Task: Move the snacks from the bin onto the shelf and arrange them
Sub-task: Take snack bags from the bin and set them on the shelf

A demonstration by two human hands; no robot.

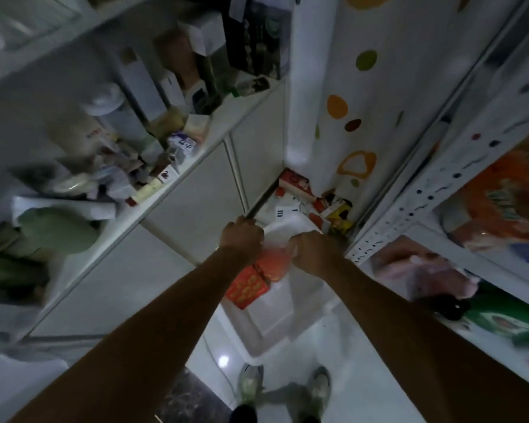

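Observation:
A white translucent bin (275, 325) stands on the floor between two shelves, just ahead of my feet. Inside it lies a red box with an orange pattern (247, 289), and a second orange-red pack (272, 264) shows blurred through the plastic. My left hand (242, 236) curls over the bin's far left rim. My right hand (315, 251) curls over the far rim beside it, fingers hooked on the white plastic. The white metal shelf (388, 221) on the right carries snack bags. The picture is blurred and the fingertips are hidden.
On the right shelf lie an orange bag (501, 209), a pink bag (425, 270) and a green bag (501, 325). Red and yellow cartons (297, 184) sit on the floor behind the bin. A cluttered white shelf (171, 190) runs along the left.

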